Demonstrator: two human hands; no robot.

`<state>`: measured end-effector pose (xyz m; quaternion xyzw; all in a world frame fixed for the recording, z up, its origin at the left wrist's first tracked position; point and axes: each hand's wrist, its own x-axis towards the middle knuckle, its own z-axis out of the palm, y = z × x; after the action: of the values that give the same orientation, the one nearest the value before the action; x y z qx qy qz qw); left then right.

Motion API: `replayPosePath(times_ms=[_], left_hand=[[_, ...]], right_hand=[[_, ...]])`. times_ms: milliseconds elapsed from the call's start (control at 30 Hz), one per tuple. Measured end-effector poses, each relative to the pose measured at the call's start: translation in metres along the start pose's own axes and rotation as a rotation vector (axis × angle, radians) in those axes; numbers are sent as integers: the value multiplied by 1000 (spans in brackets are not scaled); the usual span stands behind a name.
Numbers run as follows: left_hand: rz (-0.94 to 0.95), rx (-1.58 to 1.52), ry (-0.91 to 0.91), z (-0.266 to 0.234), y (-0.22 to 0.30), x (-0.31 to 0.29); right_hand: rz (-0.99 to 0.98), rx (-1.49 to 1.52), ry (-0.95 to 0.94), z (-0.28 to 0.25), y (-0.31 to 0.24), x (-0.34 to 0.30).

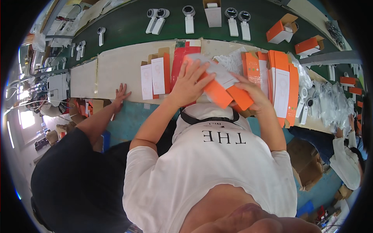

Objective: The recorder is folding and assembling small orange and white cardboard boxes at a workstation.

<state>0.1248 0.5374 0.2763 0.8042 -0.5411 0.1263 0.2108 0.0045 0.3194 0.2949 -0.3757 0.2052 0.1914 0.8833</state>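
Note:
In front of my chest, an orange and white carton point(217, 93) lies between my hands, partly smeared by motion. My left hand point(190, 82) grips it from the left, fingers spread across its orange and white faces. On its right side my right hand point(254, 93) holds an orange end piece; I cannot tell whether that is a flap or a second carton. Beneath my left hand, a red sheet or box point(178, 64) lies on the bench. To the right stands a row of flattened or upright orange and white cartons point(280, 83).
Handheld fans point(189, 17) stand along the green belt point(128, 23) behind the bench, with open cartons point(279, 32) at its right. White-fronted cartons point(157, 75) are left of me. Bagged parts point(326, 101) pile up at right. A co-worker's hand point(122, 93) rests on the bench edge.

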Motion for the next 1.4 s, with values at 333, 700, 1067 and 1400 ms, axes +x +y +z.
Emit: replayPosePath(times_ms=[333,700,1067,1400], left_hand=[[-1004,-693,353,-19,-45,-79],[-1061,-488,92,-5,-24,-108],[-607,-270,-100,3,-17,-68],[-656,-472,-70,11,5,-39]], right_hand=[[-663,-1884,84,-19,91,140],[-1074,-1779,301,-19,92,145],[-1263,-1718,238,50,16,65],[-793,-1812,-8,54,8,39]])
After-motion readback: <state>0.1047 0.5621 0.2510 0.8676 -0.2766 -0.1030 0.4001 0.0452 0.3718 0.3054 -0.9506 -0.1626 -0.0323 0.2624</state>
